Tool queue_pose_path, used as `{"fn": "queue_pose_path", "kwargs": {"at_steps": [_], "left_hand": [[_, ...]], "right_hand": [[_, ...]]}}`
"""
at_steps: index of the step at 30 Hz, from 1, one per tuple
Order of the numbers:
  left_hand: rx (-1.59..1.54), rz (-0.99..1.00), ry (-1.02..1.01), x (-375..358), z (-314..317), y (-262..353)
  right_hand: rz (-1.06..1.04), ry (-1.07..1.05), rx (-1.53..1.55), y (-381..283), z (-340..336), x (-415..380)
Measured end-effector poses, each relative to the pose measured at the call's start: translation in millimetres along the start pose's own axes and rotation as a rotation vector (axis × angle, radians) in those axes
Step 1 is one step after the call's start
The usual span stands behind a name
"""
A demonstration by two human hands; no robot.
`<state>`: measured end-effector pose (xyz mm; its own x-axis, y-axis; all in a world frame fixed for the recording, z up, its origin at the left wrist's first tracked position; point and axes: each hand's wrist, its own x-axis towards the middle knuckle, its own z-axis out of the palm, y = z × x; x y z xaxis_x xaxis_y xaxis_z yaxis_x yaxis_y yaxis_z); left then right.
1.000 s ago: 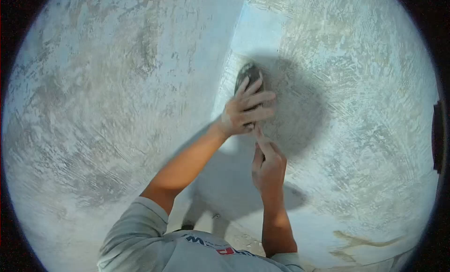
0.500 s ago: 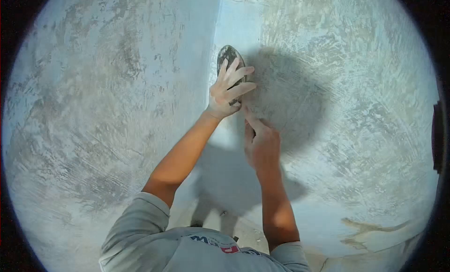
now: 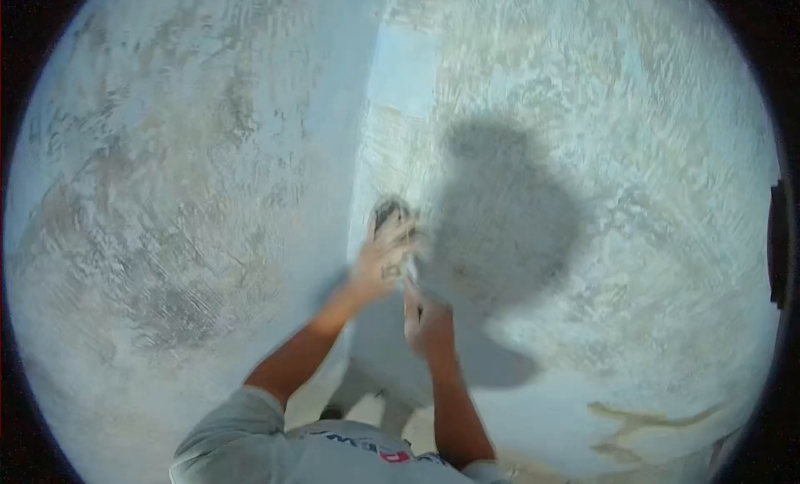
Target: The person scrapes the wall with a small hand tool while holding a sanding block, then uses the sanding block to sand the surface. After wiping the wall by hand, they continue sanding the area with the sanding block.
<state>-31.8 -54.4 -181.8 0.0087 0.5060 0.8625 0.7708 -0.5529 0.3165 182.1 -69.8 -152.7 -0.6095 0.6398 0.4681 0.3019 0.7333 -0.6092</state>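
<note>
Mottled grey-and-white plastered wall, streaked and rough, fills most of the view. A straight, near-vertical line divides it; just right of that line lies a smooth pale blue patch.

The left hand is spread wide, laid over a dark oval tool with a speckled face, whose rounded top shows beyond the fingers against the wall. Blur softens both. The right hand is narrow and curled, near the tool's lower end; a pale slender shape between them may be a finger or a handle, and whether this hand grips anything cannot be told.

Outward, bare forearms lead to a light grey shirt with printed lettering. A broad dark shadow falls right of the tool. Low on the right is a brownish branching stain; a dark upright strip stands at the right edge.

Risks, in my judgement: uneven pressure from the flat hand could tip the tool, so its rim gouges the plaster or rides over the dividing line. Dust on the fingers, if present, could cause a slip; the shadow could conceal ridges.

Count: two hands, one tool, one smooth patch, one shirt, one stain, one strip.
</note>
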Motion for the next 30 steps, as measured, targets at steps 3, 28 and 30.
{"fn": "queue_pose_path", "kwargs": {"at_steps": [3, 28, 30], "left_hand": [[0.065, -0.303, -0.04, -114.3, 46.2, 59.8], [0.054, -0.24, -0.161, -104.4, 110.3, 165.7], [0.037, -0.115, -0.11, -81.9, 91.4, 148.7]], "right_hand": [[0.252, -0.052, 0.092, 48.6, 23.1, -104.6], [0.302, 0.054, 0.361, 88.6, -69.6, -200.6], [0.21, 0.057, 0.357, 80.5, -63.1, -181.1]]}}
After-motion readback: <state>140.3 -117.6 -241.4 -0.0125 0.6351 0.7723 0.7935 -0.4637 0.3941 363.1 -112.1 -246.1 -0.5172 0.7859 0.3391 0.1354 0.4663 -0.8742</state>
